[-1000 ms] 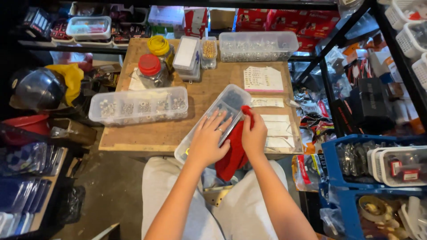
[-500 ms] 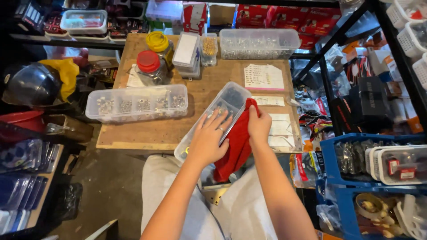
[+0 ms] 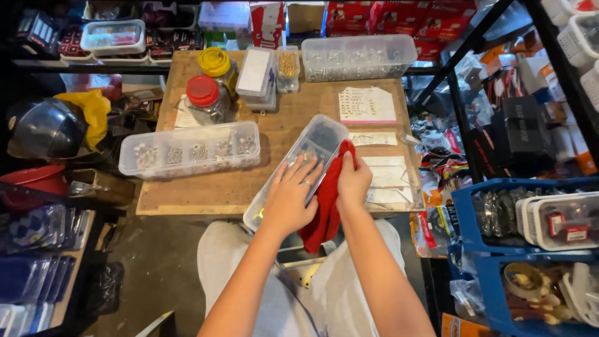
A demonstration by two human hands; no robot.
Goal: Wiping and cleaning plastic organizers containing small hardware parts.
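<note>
A long clear plastic box [image 3: 315, 150] with small metal parts inside lies at an angle over the front edge of a wooden table [image 3: 249, 187]. My left hand [image 3: 290, 196] rests flat on its lid, fingers spread, with a ring on one finger. My right hand [image 3: 353, 182] presses a red cloth [image 3: 324, 212] against the box's right side. The cloth hangs down past the table edge over my lap.
A second long clear parts box [image 3: 190, 150] lies to the left. Jars with a red lid [image 3: 203, 93] and a yellow lid [image 3: 214, 61] stand behind it. A large clear tub [image 3: 359, 56] sits at the back, paper sheets [image 3: 367, 105] to the right, blue crates [image 3: 530, 249] beside my right.
My right hand has slid the red cloth up along the box's right side, away from me. My left hand stays on the lid.
</note>
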